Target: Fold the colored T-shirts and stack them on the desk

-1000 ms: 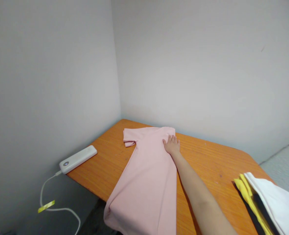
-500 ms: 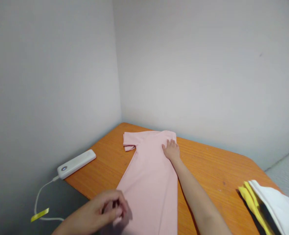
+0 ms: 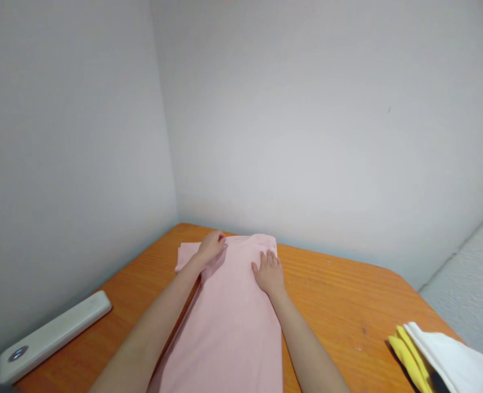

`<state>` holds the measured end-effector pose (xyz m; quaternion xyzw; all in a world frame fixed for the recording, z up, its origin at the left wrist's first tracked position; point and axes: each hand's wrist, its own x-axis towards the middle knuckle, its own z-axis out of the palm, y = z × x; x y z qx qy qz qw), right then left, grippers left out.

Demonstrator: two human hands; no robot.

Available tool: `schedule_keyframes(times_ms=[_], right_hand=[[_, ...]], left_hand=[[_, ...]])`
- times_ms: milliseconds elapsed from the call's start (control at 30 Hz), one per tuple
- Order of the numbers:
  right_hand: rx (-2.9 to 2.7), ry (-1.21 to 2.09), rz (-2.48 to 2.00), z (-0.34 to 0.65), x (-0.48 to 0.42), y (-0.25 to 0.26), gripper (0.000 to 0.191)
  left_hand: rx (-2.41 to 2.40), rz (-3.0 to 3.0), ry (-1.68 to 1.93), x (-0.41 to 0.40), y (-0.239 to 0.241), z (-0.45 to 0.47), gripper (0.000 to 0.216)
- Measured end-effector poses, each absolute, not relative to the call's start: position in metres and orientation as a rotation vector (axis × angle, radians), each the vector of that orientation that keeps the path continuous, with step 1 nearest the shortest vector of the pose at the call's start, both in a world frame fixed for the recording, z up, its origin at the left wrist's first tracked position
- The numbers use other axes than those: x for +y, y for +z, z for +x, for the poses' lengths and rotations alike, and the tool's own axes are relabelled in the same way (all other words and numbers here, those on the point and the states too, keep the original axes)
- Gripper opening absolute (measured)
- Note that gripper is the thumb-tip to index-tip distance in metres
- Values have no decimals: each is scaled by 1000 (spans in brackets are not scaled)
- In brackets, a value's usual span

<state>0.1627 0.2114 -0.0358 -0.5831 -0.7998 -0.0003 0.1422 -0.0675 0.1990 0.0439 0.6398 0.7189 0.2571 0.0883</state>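
Note:
A pink shirt point(image 3: 233, 322) lies lengthwise on the orange wooden table point(image 3: 339, 295), its collar end towards the far wall. My left hand point(image 3: 212, 248) rests at the shirt's left shoulder, where the short sleeve sticks out, and its fingers curl down onto the cloth. My right hand point(image 3: 269, 271) lies flat on the shirt's upper right part, fingers stretched out and close together. Both forearms reach across the shirt from the near edge.
A white power bank point(image 3: 53, 335) lies near the table's left edge. A stack of folded clothes point(image 3: 446, 360), white on top with yellow beneath, sits at the right corner. Grey walls meet just behind the table.
My left hand came up from the near hem to the shirt's left shoulder. My right hand stayed near the collar. The view shifted closer and to the right.

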Motion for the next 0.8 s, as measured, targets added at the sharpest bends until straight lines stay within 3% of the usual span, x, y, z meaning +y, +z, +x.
schedule_keyframes(times_ms=[300, 800], right_hand=[[-2292, -16, -1665, 162, 212, -37, 68], [-2356, -8, -1675, 165, 218, -45, 69]], left_hand=[[2281, 1986, 264, 269, 26, -65, 31], [2381, 1842, 400, 256, 7, -87, 42]])
